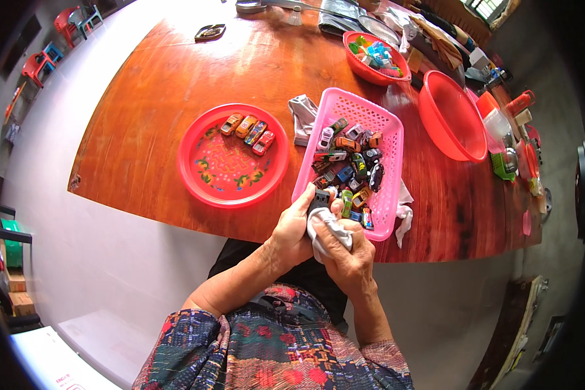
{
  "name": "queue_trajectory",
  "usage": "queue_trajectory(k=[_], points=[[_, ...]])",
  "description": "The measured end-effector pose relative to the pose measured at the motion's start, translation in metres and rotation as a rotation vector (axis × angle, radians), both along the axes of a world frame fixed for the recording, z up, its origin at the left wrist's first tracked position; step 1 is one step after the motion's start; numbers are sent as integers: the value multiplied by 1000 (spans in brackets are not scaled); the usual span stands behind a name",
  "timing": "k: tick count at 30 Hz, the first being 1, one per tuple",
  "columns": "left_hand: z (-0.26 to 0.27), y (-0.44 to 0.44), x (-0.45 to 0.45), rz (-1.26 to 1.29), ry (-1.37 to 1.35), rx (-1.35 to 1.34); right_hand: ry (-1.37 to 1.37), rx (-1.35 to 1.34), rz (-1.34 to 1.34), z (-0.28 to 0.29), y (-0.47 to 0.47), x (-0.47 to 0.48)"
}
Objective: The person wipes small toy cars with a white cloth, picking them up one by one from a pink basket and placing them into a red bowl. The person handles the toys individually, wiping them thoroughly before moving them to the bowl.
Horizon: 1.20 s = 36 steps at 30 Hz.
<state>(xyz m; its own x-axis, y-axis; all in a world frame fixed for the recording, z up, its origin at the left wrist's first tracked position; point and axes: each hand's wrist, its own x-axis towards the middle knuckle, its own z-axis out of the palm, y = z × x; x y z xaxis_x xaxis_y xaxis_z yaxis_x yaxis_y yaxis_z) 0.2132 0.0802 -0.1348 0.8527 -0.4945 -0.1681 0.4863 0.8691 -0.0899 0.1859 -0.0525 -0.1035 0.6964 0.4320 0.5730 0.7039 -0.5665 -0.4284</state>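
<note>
My left hand [295, 229] grips a small black toy car [321, 197], whose dark underside seems to face up. A whitish cloth [329, 234] is bunched in my right hand [348, 253] and pressed against the car. Both hands are close together at the near edge of a pink plastic basket [394, 195]. Many toy cars of mixed colours, such as an orange one [347, 144] and a green one [346, 202], lie jumbled in it. To the left, a round red tray [200, 192] with printed flowers holds several toy cars [246, 126] in a row.
All of this rests on a glossy wooden table [141, 122]. Grey cloth [303, 117] lies by the basket's left side, another cloth [404, 217] at its right. Farther back are a red bowl of colourful blocks [378, 58], a large red basin [451, 117] and an ashtray [209, 32].
</note>
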Motion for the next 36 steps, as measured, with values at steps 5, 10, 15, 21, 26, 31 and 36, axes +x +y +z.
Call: queue_trajectory(k=[5,10,15,21,26,31,36], points=[[4,-1,2,13,34,115,-185,17,15,-6,1,8],[-9,1,2,4,-96,-55,120,281,174,7,-9,-4],[28,-10,-2,-4,178,203,227,235,-62,18,-4,4],[-13,-2,4,95,-9,150,201,80,63,8,3,-11],[-9,-1,4,74,12,125,249,179,82,23,6,-10],[-12,-2,4,81,-30,63,83,18,5,7,7,-12],[-10,-1,1,61,-9,65,47,8,25,2,-2,-17]])
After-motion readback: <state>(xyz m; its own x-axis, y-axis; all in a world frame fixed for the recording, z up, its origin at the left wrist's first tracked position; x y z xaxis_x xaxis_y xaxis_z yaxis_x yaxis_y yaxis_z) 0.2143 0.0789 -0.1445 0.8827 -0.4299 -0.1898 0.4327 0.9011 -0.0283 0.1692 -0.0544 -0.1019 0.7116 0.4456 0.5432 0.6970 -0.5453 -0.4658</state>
